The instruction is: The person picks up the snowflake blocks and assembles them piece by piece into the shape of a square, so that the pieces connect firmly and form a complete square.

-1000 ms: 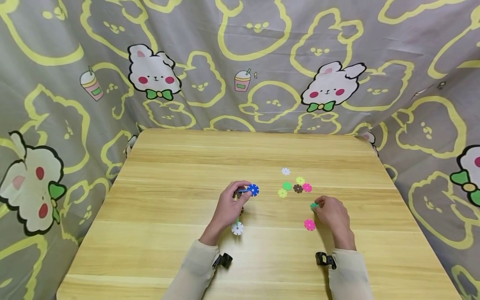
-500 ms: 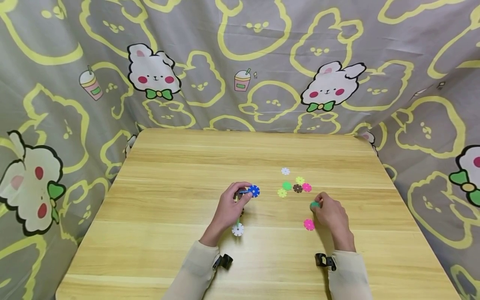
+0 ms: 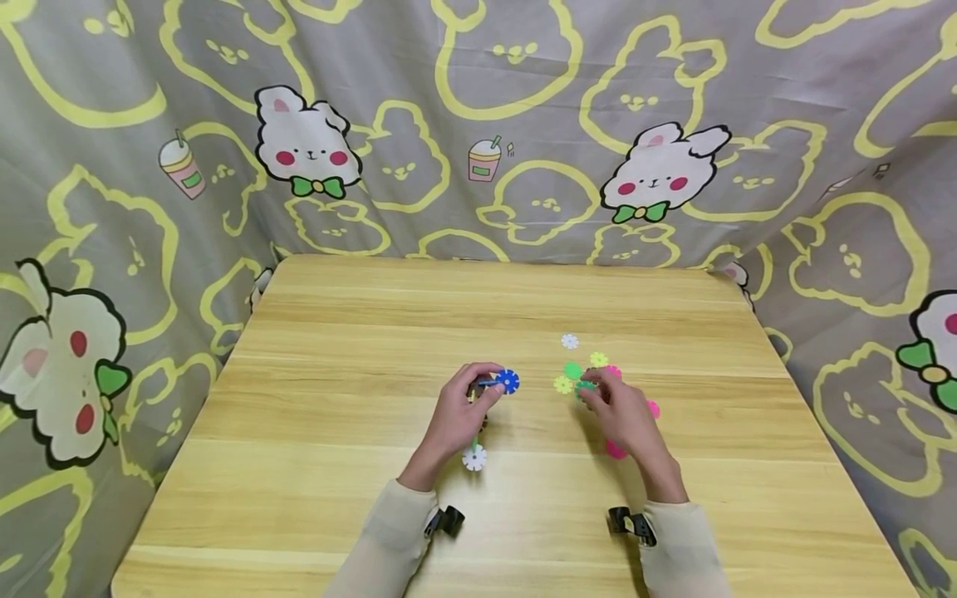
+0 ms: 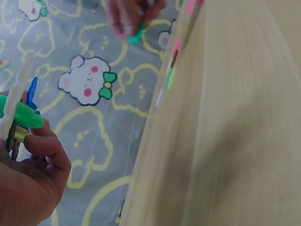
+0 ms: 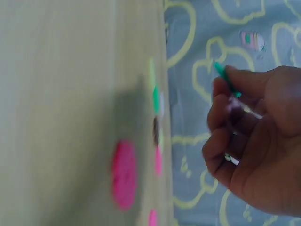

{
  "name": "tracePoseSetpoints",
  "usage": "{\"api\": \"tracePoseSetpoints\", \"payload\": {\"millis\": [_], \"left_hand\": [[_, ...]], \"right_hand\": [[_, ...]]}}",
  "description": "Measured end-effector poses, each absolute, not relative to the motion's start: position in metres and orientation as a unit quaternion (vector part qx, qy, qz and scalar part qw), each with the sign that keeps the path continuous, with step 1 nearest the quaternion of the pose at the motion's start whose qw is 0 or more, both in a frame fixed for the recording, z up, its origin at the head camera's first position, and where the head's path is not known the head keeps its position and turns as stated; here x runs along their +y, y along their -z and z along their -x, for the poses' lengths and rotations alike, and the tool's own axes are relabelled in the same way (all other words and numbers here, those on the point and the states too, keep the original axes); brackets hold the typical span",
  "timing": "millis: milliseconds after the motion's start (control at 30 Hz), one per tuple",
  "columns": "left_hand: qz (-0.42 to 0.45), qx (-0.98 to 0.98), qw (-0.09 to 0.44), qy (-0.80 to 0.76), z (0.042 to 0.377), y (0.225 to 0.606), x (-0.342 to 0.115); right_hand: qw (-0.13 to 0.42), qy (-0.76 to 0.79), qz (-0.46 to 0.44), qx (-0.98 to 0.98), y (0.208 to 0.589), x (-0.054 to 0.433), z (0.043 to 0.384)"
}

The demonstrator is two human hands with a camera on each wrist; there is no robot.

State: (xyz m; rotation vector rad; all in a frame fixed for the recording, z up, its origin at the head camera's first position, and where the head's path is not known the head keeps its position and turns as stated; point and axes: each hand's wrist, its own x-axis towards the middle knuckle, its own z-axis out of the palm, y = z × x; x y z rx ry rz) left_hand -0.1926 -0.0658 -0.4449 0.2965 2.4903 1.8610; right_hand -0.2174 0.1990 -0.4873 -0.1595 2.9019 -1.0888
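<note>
My left hand [image 3: 458, 413] grips a joined cluster of notched plastic discs above the table. A blue disc [image 3: 507, 381] sticks out past its thumb, and a white disc [image 3: 474, 458] hangs at the near end. In the left wrist view a green disc [image 4: 29, 117] crosses the white one, with a yellow disc [image 4: 20, 133] beneath; fingers hide part of the cluster. Between thumb and forefinger, my right hand [image 3: 630, 418] pinches a single teal-green disc [image 5: 229, 81], raised to the right of the left hand and overlapping the loose discs in the head view.
Loose discs lie on the wooden table [image 3: 336, 498]: a pale one [image 3: 570, 341] farthest back, a light green one [image 3: 572, 370], yellow ones [image 3: 599, 359], and pink ones [image 3: 654, 409] partly behind the right hand. A patterned curtain [image 3: 419, 75] surrounds the table's back and sides.
My right hand has moved left toward the left hand, carrying the teal-green disc. A pink disc it had covered now shows at its right. The left hand has barely moved.
</note>
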Motion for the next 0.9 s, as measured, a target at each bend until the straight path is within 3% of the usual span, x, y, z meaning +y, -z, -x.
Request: {"api": "tracePoseSetpoints", "payload": {"millis": [167, 600, 900], "left_hand": [[-0.095, 0.796, 0.012, -0.597, 0.193, 0.445, -0.066], [-0.093, 0.773, 0.0, -0.627, 0.194, 0.448, -0.064], [-0.112, 0.778, -0.004, -0.618, 0.208, 0.481, -0.066]], "right_hand": [[-0.039, 0.393, 0.118, 0.911, 0.473, 0.175, 0.216], [-0.124, 0.39, 0.227, 0.884, 0.459, 0.144, 0.215], [-0.141, 0.376, 0.245, 0.883, 0.46, 0.138, 0.213]]}}
